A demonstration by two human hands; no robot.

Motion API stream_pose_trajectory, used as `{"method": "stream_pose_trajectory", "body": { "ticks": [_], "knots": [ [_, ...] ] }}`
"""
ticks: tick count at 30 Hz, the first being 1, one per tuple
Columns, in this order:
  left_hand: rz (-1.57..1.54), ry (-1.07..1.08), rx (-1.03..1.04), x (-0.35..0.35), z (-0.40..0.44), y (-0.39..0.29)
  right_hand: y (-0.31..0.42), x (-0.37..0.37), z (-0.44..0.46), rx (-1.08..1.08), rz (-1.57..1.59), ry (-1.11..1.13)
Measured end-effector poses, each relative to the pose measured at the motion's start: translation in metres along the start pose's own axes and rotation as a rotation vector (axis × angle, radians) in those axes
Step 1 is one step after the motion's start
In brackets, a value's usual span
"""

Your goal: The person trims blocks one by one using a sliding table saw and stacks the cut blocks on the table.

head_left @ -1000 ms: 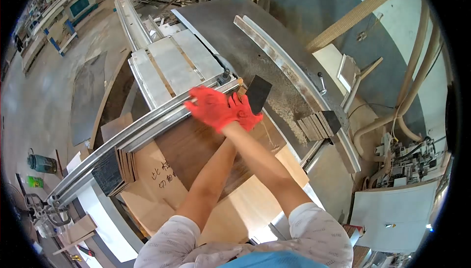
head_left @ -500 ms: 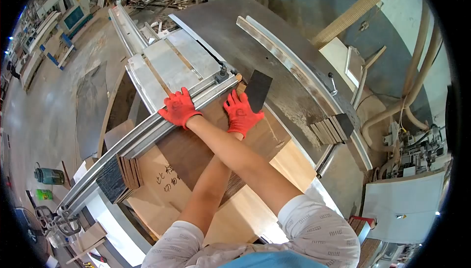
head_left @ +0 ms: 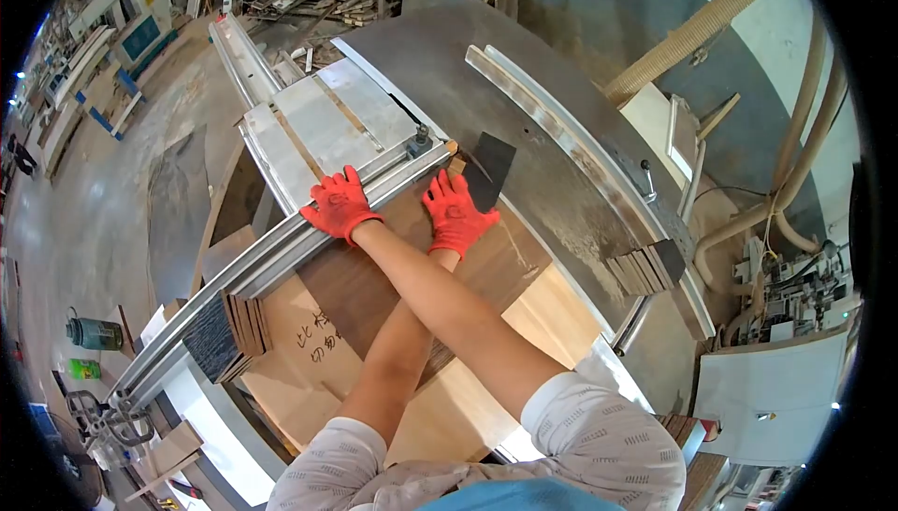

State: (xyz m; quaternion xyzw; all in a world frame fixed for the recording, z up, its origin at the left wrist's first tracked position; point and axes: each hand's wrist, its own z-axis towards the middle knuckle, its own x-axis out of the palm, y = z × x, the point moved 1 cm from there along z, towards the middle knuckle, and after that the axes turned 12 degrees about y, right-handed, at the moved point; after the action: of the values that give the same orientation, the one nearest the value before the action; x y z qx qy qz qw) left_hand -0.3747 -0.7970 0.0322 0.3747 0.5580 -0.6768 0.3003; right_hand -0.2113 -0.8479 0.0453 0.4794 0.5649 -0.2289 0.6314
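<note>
My forearms cross over a saw table, both hands in red gloves. My left hand (head_left: 456, 216) lies on a brown wooden board (head_left: 393, 259) with its fingers spread. A small light wood block (head_left: 456, 166) shows just past its fingertips, and a dark flat piece (head_left: 498, 160) lies beside it. A thin pale line crosses that dark piece. Over to the left, my right hand (head_left: 340, 204) rests across an aluminium fence (head_left: 271, 263), fingers apart. Beneath the brown board is a lighter panel (head_left: 290, 389) with handwriting on it.
A stack of dark-ended pieces (head_left: 243, 329) stands against the fence at left; another stack (head_left: 645, 268) sits right, on the table. A long rail (head_left: 561, 128) crosses the table (head_left: 421, 34). Ribbed hoses (head_left: 697, 25) hang at right. A bottle (head_left: 94, 333) stands at far left.
The table and long rail have shifted slightly right and down in view, while my hands stay almost in place. The small wood block and the pale line on the dark piece show more clearly.
</note>
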Motion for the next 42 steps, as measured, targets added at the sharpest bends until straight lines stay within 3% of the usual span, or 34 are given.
{"method": "stream_pose_trajectory", "body": {
  "ticks": [20,38,39,42],
  "knots": [
    [0.003,0.037,-0.042,0.012,0.020,0.013,-0.003,0.001,0.014,0.025,-0.045,0.050],
    [-0.047,0.087,-0.014,-0.009,-0.008,-0.003,0.018,-0.015,-0.014,0.053,-0.044,-0.015],
    [-0.041,0.084,-0.006,-0.009,-0.011,-0.004,0.021,-0.019,-0.017,0.096,-0.042,0.085],
    [-0.076,0.052,0.020,-0.015,-0.022,-0.009,0.026,-0.017,-0.022,0.112,-0.063,0.066]
  ]
}}
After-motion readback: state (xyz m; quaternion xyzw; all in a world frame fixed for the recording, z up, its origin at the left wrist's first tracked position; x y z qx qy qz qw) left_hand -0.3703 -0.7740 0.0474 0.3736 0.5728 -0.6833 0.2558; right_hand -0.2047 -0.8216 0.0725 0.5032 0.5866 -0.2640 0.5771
